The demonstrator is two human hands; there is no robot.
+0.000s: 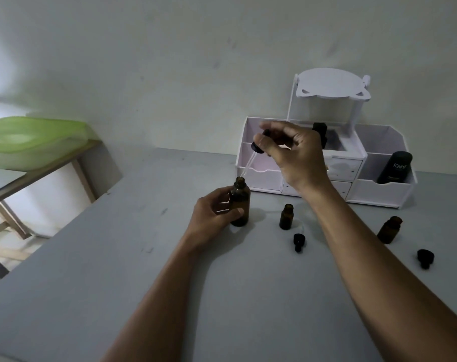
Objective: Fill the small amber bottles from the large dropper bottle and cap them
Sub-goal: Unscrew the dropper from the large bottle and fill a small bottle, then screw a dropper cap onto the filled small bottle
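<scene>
Large bottle (239, 205): upright on grey table (117, 270), gripped by my left hand (214, 212). Dropper (250, 158): pinched in my right hand (292, 155), tip at bottle mouth. Two small bottles (286, 217) (389, 229): open, to the right. Two caps (298, 242) (425, 258): loose beside them.

On the table (117, 283), right of the large bottle (239, 205) stand two small bottles (286, 216) (389, 229), caps (298, 241) (425, 258) nearer; the organiser (378, 189) stands behind.
</scene>
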